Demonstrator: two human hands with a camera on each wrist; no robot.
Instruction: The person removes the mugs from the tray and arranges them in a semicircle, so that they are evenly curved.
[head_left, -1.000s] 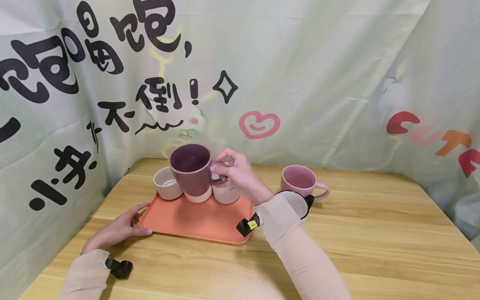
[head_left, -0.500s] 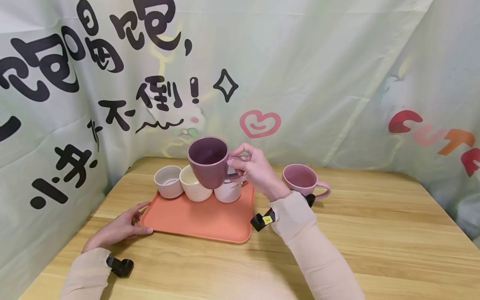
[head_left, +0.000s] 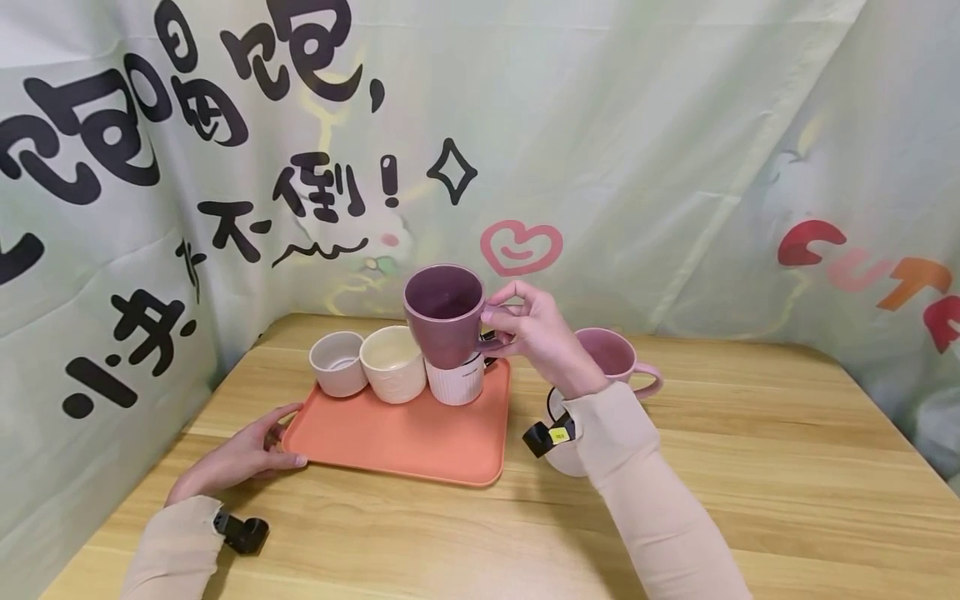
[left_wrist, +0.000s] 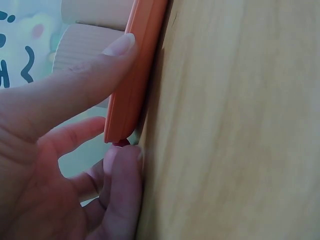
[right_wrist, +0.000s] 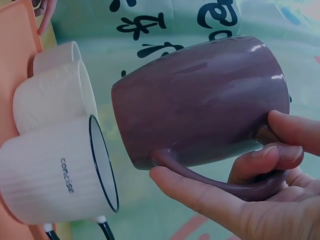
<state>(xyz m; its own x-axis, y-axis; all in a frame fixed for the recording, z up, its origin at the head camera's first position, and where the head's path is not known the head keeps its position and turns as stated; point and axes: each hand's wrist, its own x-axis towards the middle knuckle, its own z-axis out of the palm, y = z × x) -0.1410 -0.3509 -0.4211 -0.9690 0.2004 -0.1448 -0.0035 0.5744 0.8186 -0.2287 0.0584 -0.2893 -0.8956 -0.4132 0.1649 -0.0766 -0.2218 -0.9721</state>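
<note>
My right hand (head_left: 543, 342) grips the handle of a dark purple mug (head_left: 442, 337), holding it upright over the back right of an orange tray (head_left: 397, 442). In the right wrist view, the purple mug (right_wrist: 200, 100) is above the rim of a white ribbed mug (right_wrist: 45, 175) marked "concise". Left of that ribbed mug, a cream cup (head_left: 393, 375) and a small greyish cup (head_left: 337, 373) stand in a row on the tray. My left hand (head_left: 240, 458) holds the tray's front left corner, its thumb pressing the orange rim (left_wrist: 125, 100) and the fingers curled at the corner.
To the right of the tray, a pink mug (head_left: 607, 354) stands on the wooden table (head_left: 787, 467), partly behind my right hand. A white dark-rimmed cup (head_left: 566, 461) is mostly hidden by my right wrist. A printed curtain (head_left: 637, 167) hangs behind.
My right hand has carried the purple mug rightward and slightly up, from over the cream cup to over the white ribbed mug. The left hand and tray have stayed put.
</note>
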